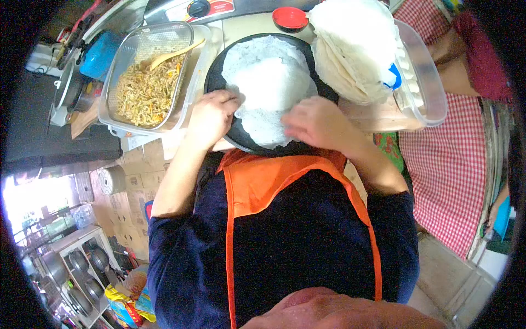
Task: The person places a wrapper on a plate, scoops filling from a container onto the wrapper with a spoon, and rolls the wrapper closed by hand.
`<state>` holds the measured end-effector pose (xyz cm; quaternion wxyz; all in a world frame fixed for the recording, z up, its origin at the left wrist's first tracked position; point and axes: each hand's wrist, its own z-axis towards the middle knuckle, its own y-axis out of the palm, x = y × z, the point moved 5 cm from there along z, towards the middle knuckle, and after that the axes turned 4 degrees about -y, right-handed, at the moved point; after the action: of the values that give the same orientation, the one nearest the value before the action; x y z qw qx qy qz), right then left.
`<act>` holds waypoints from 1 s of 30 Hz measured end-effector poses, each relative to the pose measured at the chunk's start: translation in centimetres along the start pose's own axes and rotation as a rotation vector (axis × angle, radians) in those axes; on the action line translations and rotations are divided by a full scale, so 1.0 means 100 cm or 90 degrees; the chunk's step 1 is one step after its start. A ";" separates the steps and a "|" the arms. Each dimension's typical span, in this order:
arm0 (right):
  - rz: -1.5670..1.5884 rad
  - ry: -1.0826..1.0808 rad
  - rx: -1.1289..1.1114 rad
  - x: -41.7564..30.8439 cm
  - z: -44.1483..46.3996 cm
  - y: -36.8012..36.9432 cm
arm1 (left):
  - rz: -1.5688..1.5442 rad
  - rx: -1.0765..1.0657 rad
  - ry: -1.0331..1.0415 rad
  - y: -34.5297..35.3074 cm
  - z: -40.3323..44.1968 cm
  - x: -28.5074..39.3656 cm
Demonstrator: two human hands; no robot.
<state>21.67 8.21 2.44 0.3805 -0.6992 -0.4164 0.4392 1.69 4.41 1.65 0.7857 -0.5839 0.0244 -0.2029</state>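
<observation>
A thin, pale spring roll wrapper (263,123) lies on a round black tray (216,71) in front of me, with a bright glare over its middle. At its left edge, my left hand (216,112) has its fingers curled and closed on the rim. My right hand (318,125) rests over the wrapper's lower right edge; its fingers are bent and smeared by motion, so their grip is unclear. To the left, a clear plastic basket (116,71) holds shredded vegetable filling (148,90) with a wooden spoon (176,54) in it. A stack of wrappers (350,66) stands at the right.
Beneath and beside the stack is a clear plastic tub (436,104) with white rolls (411,77) along its side. A small red bowl (290,19) sits behind the tray. At the back is a stove (181,10). Another person's arm (452,57) shows at the right.
</observation>
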 end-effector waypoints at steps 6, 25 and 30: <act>-0.063 0.192 0.462 0.040 0.003 -0.006 | 0.045 0.090 -0.022 -0.010 -0.002 -0.006; -0.175 0.290 0.539 0.058 0.056 -0.046 | -0.007 0.046 0.015 -0.014 -0.020 0.013; -0.250 0.174 0.563 0.044 0.065 -0.070 | -0.049 0.026 0.057 -0.007 -0.021 0.021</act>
<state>15.06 15.90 5.25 0.7668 -0.4308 -0.2605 0.3981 2.87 1.61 2.02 0.7874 -0.5582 0.0331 -0.2595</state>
